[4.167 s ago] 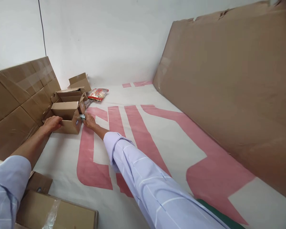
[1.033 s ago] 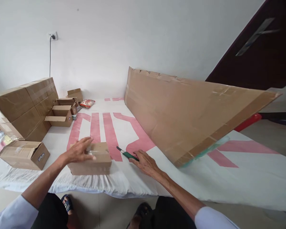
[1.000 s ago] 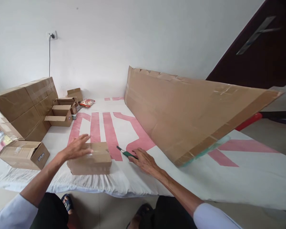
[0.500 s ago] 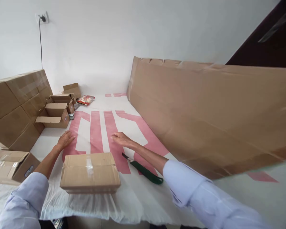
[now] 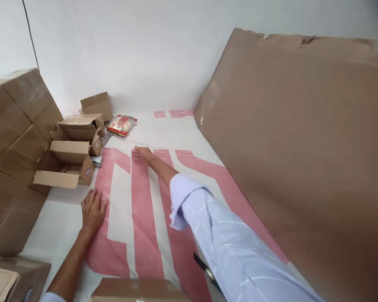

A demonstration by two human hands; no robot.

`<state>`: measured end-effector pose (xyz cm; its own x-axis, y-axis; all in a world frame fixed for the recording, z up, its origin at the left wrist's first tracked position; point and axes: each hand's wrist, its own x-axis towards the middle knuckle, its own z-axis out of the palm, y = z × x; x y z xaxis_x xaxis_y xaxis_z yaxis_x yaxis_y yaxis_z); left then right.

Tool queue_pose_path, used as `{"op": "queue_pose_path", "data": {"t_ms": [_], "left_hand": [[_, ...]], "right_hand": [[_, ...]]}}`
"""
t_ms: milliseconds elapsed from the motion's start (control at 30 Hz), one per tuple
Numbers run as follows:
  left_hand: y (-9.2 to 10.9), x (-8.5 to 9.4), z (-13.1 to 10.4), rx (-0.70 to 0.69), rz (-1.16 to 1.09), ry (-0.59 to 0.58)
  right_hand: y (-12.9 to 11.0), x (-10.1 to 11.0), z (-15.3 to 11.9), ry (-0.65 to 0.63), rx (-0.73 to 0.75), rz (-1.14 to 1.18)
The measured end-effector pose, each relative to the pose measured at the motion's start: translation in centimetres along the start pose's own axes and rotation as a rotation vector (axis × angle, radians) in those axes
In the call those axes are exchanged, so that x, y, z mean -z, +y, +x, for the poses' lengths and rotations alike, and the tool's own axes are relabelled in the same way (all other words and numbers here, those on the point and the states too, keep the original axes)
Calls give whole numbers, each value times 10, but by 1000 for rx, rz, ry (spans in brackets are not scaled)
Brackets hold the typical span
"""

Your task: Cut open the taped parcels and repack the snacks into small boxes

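Note:
My left hand lies palm down on the white and pink cloth, fingers spread and holding nothing. Farther out, my right hand reaches over a pink stripe, its fingers stretched out and nothing visible in them. Beyond it lies a red and clear plastic packet. An open carton and a small box are up and left of my left hand. The top of a taped carton shows at the bottom edge. A dark-bladed cutting tool is partly hidden under my right sleeve.
Stacked cartons line the left side, with another carton at the lower left. More open cartons stand near the wall. A large cardboard sheet leans along the right side.
The view has moved closer and tilted down. My right hand has reached forward toward the packet. My left hand is still on the cloth, its fingers now more plainly spread.

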<state>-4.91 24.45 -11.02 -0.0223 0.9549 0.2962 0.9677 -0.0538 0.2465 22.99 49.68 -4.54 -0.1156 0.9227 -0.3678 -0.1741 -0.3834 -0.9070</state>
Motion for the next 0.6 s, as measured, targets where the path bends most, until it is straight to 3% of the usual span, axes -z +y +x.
{"op": "queue_pose_path", "data": {"t_ms": [267,600], "left_hand": [[6,4,-9,86,-94,-136],[5,-5,-21,77,-91,-119]], "right_hand": [[-21,-35,105,182,-152,120],[-32,-75,158,312,-171,20]]}}
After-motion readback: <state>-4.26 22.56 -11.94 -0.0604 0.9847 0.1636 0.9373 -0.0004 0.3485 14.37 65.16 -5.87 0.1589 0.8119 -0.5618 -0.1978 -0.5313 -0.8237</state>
